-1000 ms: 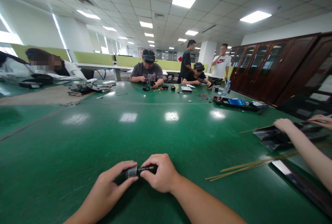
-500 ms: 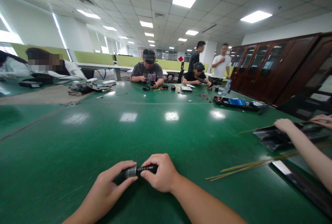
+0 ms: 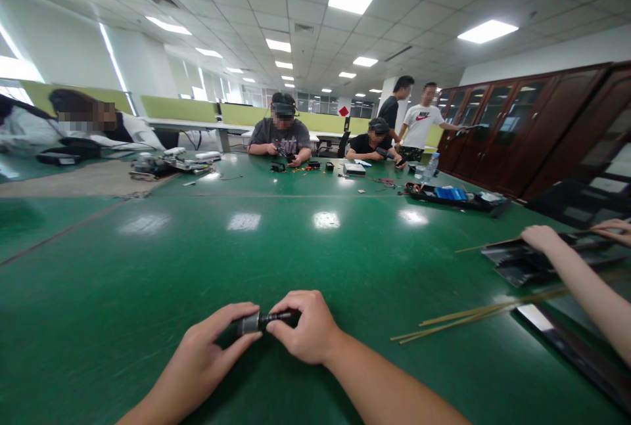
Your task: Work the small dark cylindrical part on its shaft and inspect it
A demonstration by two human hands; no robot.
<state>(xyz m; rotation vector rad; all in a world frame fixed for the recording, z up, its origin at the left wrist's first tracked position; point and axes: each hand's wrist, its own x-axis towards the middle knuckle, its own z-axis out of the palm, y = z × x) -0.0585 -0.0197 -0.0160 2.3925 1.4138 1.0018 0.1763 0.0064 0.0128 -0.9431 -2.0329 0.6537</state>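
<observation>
My left hand [image 3: 204,349] is closed around a short dark cylinder with a grey metal band [image 3: 250,324], held between thumb and fingers. My right hand [image 3: 308,326] pinches a thin black ridged rod [image 3: 280,317]; part of it is hidden by the fingers. The rod points left at the cylinder's end, in line with it. Whether the two parts are joined, I cannot make out. Both are held low over the green tabletop [image 3: 207,261], close to my body.
At right, a co-worker's hands [image 3: 542,239] are over dark channel-shaped parts [image 3: 517,261]. Thin brass-coloured rods [image 3: 453,321] and a long dark panel [image 3: 572,353] lie nearer. Farther back are a black tray [image 3: 444,195], a water bottle [image 3: 432,167], electronics [image 3: 170,163] and seated people.
My hands and the parts in them have barely moved. In the background, the two standing people have shifted, and one now stretches an arm out to the right.
</observation>
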